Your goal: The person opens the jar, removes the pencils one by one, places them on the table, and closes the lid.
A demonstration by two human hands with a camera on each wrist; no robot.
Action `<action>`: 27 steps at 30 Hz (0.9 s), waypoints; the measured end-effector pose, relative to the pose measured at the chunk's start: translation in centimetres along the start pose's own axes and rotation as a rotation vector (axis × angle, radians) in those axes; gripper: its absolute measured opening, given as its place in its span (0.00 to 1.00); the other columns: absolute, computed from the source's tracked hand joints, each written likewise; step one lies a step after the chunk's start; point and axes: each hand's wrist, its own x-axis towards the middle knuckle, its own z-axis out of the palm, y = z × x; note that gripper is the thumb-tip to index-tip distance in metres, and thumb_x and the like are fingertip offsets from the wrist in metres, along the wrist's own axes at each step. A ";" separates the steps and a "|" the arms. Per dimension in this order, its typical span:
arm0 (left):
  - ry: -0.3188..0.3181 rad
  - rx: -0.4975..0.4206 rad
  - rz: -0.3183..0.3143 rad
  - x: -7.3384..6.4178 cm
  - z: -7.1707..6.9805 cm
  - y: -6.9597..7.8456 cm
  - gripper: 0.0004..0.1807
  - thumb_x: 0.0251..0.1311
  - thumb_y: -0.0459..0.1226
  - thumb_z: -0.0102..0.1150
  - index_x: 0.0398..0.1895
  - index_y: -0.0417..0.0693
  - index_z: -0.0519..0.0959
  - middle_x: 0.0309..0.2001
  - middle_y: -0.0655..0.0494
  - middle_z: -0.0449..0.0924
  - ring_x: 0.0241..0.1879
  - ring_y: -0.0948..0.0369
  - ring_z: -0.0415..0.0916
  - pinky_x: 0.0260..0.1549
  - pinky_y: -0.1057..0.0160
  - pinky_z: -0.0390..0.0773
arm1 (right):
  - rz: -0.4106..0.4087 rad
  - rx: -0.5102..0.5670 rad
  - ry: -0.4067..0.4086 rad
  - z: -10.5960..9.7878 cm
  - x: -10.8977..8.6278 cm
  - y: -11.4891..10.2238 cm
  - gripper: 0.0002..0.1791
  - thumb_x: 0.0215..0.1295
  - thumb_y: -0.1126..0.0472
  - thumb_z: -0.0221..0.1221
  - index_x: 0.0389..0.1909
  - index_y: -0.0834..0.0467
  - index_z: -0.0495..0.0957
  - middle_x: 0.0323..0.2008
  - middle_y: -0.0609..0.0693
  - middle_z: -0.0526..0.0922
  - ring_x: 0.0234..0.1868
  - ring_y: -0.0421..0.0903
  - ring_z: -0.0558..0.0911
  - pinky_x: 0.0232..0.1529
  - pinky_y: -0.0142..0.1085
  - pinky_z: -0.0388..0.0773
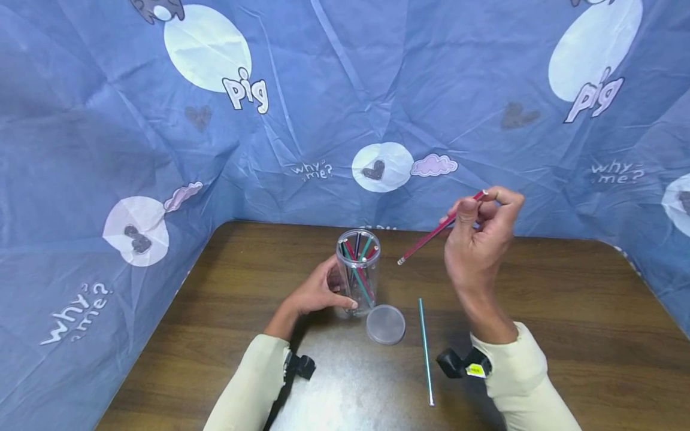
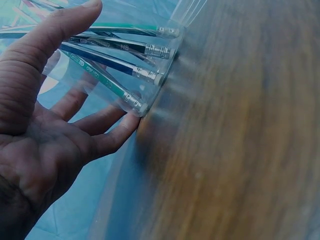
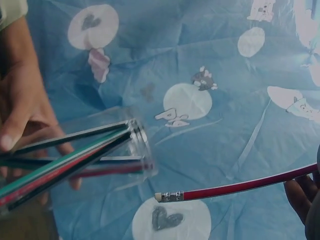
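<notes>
My left hand [image 1: 318, 292] grips a clear plastic jar [image 1: 358, 264] near its base, thumb in front and fingers around the side. The jar stands upright on the table, its top uncovered. Inside lean several pencils [image 2: 112, 82] in green, dark and red, with eraser ends at the bottom in the left wrist view. Raised to the right of the jar, my right hand [image 1: 480, 245] pinches a red pencil [image 1: 431, 237]. Its eraser end [image 3: 170, 196] slants down toward the jar, apart from it.
A round translucent lid [image 1: 385, 325] lies on the wooden table [image 1: 215, 335] just in front of the jar. One teal pencil [image 1: 425, 353] lies lengthwise to the right of the lid. Blue printed cloth [image 1: 302, 120] hangs behind the table and at its sides.
</notes>
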 end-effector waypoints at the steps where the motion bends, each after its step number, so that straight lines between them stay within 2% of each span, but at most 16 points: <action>1: 0.000 0.001 0.000 0.0 0.0 0.0 0.50 0.36 0.18 0.75 0.68 0.38 0.63 0.57 0.37 0.78 0.56 0.47 0.77 0.58 0.52 0.77 | 0.003 -0.005 -0.005 -0.2 -0.1 0.2 0.24 0.62 0.35 0.55 0.41 0.52 0.67 0.20 0.44 0.78 0.21 0.37 0.77 0.17 0.22 0.68; 8: 0.006 0.005 -0.023 -0.1 -0.2 0.1 0.50 0.37 0.19 0.75 0.69 0.38 0.63 0.57 0.36 0.78 0.56 0.47 0.77 0.59 0.52 0.76 | 0.059 -0.036 -0.066 -1.9 -1.1 1.7 0.19 0.65 0.39 0.56 0.42 0.49 0.67 0.21 0.46 0.77 0.18 0.35 0.78 0.21 0.24 0.76; 12: 0.002 0.004 -0.025 -0.1 -0.1 0.0 0.50 0.37 0.19 0.75 0.69 0.39 0.63 0.57 0.37 0.78 0.56 0.46 0.77 0.59 0.51 0.76 | 0.082 -0.154 -0.100 -3.5 -1.8 2.5 0.21 0.70 0.46 0.57 0.40 0.62 0.69 0.22 0.42 0.77 0.19 0.32 0.77 0.22 0.22 0.75; 15: 0.000 0.001 -0.018 0.0 0.0 -0.1 0.50 0.36 0.19 0.75 0.68 0.38 0.63 0.57 0.37 0.78 0.56 0.46 0.77 0.59 0.51 0.75 | 0.093 -0.276 -0.136 -4.9 -2.3 3.1 0.25 0.72 0.51 0.57 0.43 0.73 0.66 0.23 0.39 0.77 0.21 0.29 0.77 0.22 0.20 0.72; 17: 0.001 0.006 -0.017 0.0 -0.1 0.0 0.50 0.36 0.19 0.75 0.68 0.38 0.63 0.57 0.37 0.77 0.56 0.46 0.77 0.59 0.51 0.75 | 0.094 -0.355 -0.164 -5.8 -2.6 3.6 0.23 0.72 0.53 0.58 0.44 0.72 0.66 0.23 0.40 0.77 0.22 0.26 0.76 0.25 0.19 0.70; 21: -0.001 0.008 -0.018 0.0 -0.1 0.0 0.50 0.36 0.19 0.75 0.68 0.38 0.63 0.58 0.36 0.77 0.57 0.46 0.77 0.60 0.50 0.75 | 0.098 -0.474 -0.210 -7.6 -3.4 4.6 0.18 0.72 0.57 0.59 0.44 0.69 0.68 0.24 0.48 0.80 0.25 0.21 0.73 0.28 0.20 0.67; 24: -0.005 0.007 -0.016 0.0 -0.1 0.0 0.50 0.36 0.20 0.75 0.68 0.38 0.63 0.58 0.36 0.77 0.57 0.46 0.77 0.60 0.51 0.75 | 0.097 -0.533 -0.236 -8.8 -4.0 5.3 0.14 0.71 0.61 0.60 0.45 0.68 0.69 0.25 0.53 0.81 0.27 0.20 0.71 0.29 0.20 0.66; 27: -0.005 0.010 -0.011 -0.1 -0.1 0.1 0.50 0.36 0.20 0.76 0.69 0.39 0.63 0.58 0.36 0.77 0.57 0.47 0.77 0.59 0.50 0.75 | 0.097 -0.562 -0.246 -9.9 -4.2 5.7 0.12 0.70 0.63 0.60 0.45 0.67 0.70 0.25 0.54 0.80 0.27 0.20 0.71 0.28 0.18 0.65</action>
